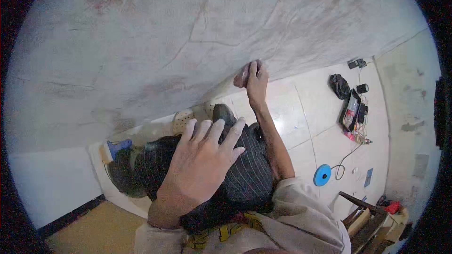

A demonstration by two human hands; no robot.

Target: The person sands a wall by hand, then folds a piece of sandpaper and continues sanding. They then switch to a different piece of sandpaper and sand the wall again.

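A grey-white plastered wall [155, 23] with reddish smears and raised patch outlines fills the upper view. Against its lower part, my right hand [257, 84] is closed on a dark reddish-brown piece [241, 76] that looks like folded sandpaper. My left hand [200, 162] hovers nearer the camera, back of the hand up and fingers spread, holding nothing. Its fingertips look whitish and dusty. Behind it are my legs in dark pinstriped trousers [247, 169].
On the pale tiled floor [287, 108] to the right lie a black bag [338, 86], a black tray of small items [349, 110] and a blue disc [322, 175] with a cord. Wooden pieces [362, 223] are at lower right. A blue object [118, 148] is at left.
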